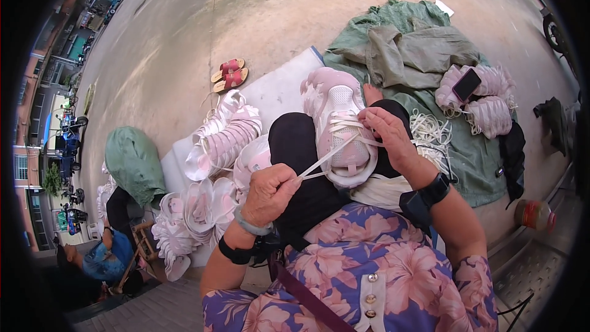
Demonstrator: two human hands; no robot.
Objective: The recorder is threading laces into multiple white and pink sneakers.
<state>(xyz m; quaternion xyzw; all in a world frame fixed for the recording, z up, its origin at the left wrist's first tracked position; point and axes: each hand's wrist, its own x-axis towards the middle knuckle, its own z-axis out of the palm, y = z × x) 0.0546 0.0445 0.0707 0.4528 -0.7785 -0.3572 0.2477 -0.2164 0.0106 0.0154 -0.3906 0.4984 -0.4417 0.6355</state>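
Observation:
A pale pink and white sneaker [340, 99] rests between my knees, its toe pointing away from me. A flat white shoelace [326, 158] runs criss-cross over its tongue, and its loose lengths stretch taut to the left. My left hand [268, 192] is closed round those lengths, beside the shoe's heel opening. At the shoe's right row of eyelets, my right hand [388, 135] pinches the lace between thumb and fingers. Just right of my right knee lies a bundle of loose white laces [430, 135].
Stacked pink and white shoes [227, 135] stand on a white sheet [279, 80] to the left. Right, a phone [466, 85] lies on bundled shoes [490, 117] on a green tarp [473, 175]. Red sandals [231, 79] sit ahead. Another person [104, 258] sits at far left, near a green sack [132, 160].

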